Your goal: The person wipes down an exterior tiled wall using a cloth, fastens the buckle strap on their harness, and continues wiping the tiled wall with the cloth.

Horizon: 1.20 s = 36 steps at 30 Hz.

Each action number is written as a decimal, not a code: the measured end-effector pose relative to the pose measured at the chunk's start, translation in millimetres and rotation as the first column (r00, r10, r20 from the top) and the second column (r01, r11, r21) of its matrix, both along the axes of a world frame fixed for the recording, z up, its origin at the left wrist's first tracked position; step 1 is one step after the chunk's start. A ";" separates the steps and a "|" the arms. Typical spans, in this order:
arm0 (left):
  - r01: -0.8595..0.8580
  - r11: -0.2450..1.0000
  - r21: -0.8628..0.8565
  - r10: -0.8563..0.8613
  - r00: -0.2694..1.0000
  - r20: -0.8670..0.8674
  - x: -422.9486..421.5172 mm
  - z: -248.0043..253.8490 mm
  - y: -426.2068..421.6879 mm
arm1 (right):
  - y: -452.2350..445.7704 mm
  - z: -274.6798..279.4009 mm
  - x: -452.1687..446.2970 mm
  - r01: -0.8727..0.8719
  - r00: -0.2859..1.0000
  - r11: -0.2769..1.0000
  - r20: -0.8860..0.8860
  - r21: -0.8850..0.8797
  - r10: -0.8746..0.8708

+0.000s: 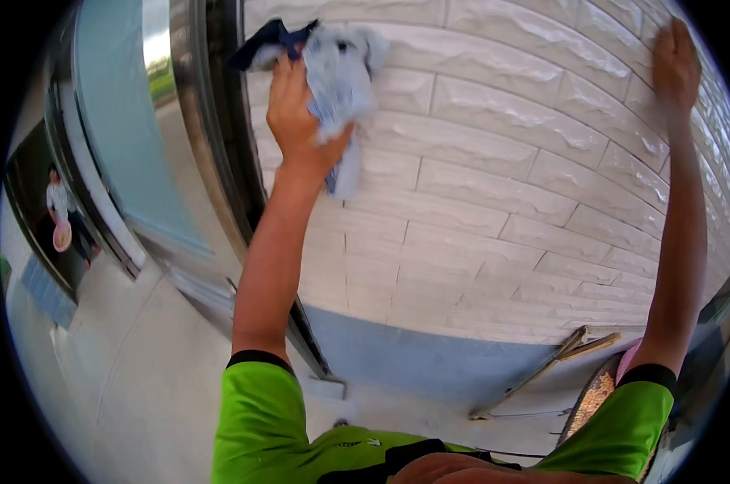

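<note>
Left hand [295, 121] with a bunched-up cloth [341, 77] in its grip, on the tiled wall [494, 137], right by the edge of the metal frame [208, 113]; right hand [676, 68] way out right of that frame, blurry, can't tell its grip; plenty of open wall between

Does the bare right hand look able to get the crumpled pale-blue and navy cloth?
Probably, if it swings across: only the white brick-patterned wall shows between the right hand and the cloth, though the left hand covers part of it.
</note>
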<state>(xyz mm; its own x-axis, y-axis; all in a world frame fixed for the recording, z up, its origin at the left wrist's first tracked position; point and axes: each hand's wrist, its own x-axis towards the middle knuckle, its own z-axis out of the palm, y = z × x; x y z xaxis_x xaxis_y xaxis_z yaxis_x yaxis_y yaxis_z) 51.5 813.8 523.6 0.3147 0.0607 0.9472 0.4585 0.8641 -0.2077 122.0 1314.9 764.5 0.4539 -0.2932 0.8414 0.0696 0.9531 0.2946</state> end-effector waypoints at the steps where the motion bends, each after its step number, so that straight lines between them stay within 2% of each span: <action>1: 0.037 0.999 0.032 -0.037 0.999 0.027 10.8 -29.3 0.6 | 2.8 2.1 -2.8 0.026 0.999 1.000 -0.040 0.004 -0.026; 3: 0.054 0.994 0.092 -0.061 0.996 0.069 19.9 -81.4 -4.1 | 13.7 5.8 -2.3 0.142 0.988 0.987 0.078 -0.078 -0.136; 5: 0.158 0.973 0.165 -0.179 0.977 0.117 18.6 -137.8 -13.6 | 34.3 18.2 -3.2 0.270 0.943 0.948 0.245 -0.167 -0.226; 6: 0.146 0.971 0.187 -0.172 0.976 0.133 17.7 -170.9 -20.7 | 41.8 21.0 -6.2 0.299 0.937 0.935 0.242 -0.189 -0.251; 8: 0.022 0.978 0.206 -0.082 0.954 0.288 16.7 -239.9 -27.2 | 34.5 18.2 -8.4 0.328 0.928 0.924 0.250 -0.198 -0.275; 9: -0.021 0.978 0.208 -0.052 0.938 0.343 16.9 -272.9 -25.0 | 21.5 13.7 -6.4 0.275 0.957 0.962 0.100 -0.007 -0.272; 10: -0.022 0.922 0.386 -0.156 0.892 0.424 18.4 -302.8 -18.2 | 13.0 11.4 -5.3 0.238 0.971 0.953 -0.052 0.186 -0.232; 11: 0.131 0.768 0.627 -0.458 0.797 0.394 19.2 -332.2 -9.9 | 24.5 15.6 -9.0 0.238 0.971 0.953 -0.052 0.189 -0.233; 12: 0.237 0.502 0.832 -0.698 0.679 0.227 20.0 -361.0 -1.6 | 50.5 24.3 -15.8 0.369 0.918 0.929 0.144 0.041 -0.371; 14: 0.418 0.366 0.831 -0.800 0.598 0.051 28.4 -369.3 15.9 | 49.7 24.5 -19.7 0.353 0.936 0.925 0.050 -0.143 -0.349; 15: 0.364 0.671 0.646 -0.585 0.795 0.160 28.4 -352.7 24.8 | 6.3 3.6 -1.8 0.106 0.994 0.994 -0.001 -0.018 -0.106; 16: 0.407 0.674 0.617 -0.599 0.789 0.134 17.9 -337.3 31.9 | 10.3 8.4 -1.9 0.094 0.995 0.995 -0.024 0.042 -0.093; 18: 0.607 0.352 0.713 -0.819 0.568 -0.079 -1.0 -308.6 43.7 | 13.2 8.1 -0.7 0.201 0.979 0.973 -0.066 0.109 -0.195; 19: 0.660 0.172 0.731 -0.881 0.435 -0.185 -8.7 -294.9 46.4 | -6.6 0.5 5.8 0.060 0.998 0.997 -0.025 0.048 -0.059; 20: 0.679 -0.010 0.734 -0.911 0.296 -0.286 -14.3 -282.4 47.6 | -7.0 -0.4 6.0 0.063 0.998 0.997 -0.032 0.038 -0.062; 21: 0.608 0.427 0.670 -0.838 0.544 0.040 -2.0 -244.0 45.2 | -6.3 -1.2 4.8 0.061 0.998 0.998 -0.032 0.030 -0.060; 22: 0.363 0.817 0.447 -0.504 0.826 0.251 11.3 -204.3 42.9 | -8.3 -2.9 6.0 0.057 0.997 0.998 -0.052 0.017 -0.056; 23: 0.115 0.969 0.219 -0.163 0.963 0.215 25.4 -164.0 40.7 | -11.5 -5.8 7.4 0.063 0.997 0.998 -0.042 -0.005 -0.063; 26: 0.026 0.985 0.172 -0.042 0.995 0.088 26.0 -97.0 42.5 | -15.9 -8.5 8.1 0.048 0.998 0.998 -0.045 -0.042 -0.050; 28: 0.209 0.977 0.048 -0.211 0.977 0.032 16.9 -59.2 33.9 | -19.8 -9.8 9.8 0.034 0.998 0.998 -0.053 -0.056 -0.037; 29: 0.203 0.978 0.040 -0.204 0.979 0.021 14.4 -39.1 33.5 | -22.3 -11.5 11.1 0.028 0.999 0.997 -0.038 -0.074 -0.031; 31: 0.376 0.918 0.128 -0.371 0.926 -0.062 13.2 7.6 35.5 | -25.7 -12.5 12.8 0.015 0.999 0.995 -0.040 -0.096 -0.019; 33: 0.355 0.918 0.179 -0.347 0.935 -0.072 8.8 53.9 33.4 | -26.1 -13.5 13.3 0.013 1.000 0.994 -0.020 -0.113 -0.015; 36: 0.285 0.952 0.111 -0.265 0.950 -0.166 2.9 117.0 24.2 | -26.5 -14.3 14.3 0.005 1.000 0.993 -0.017 -0.121 -0.007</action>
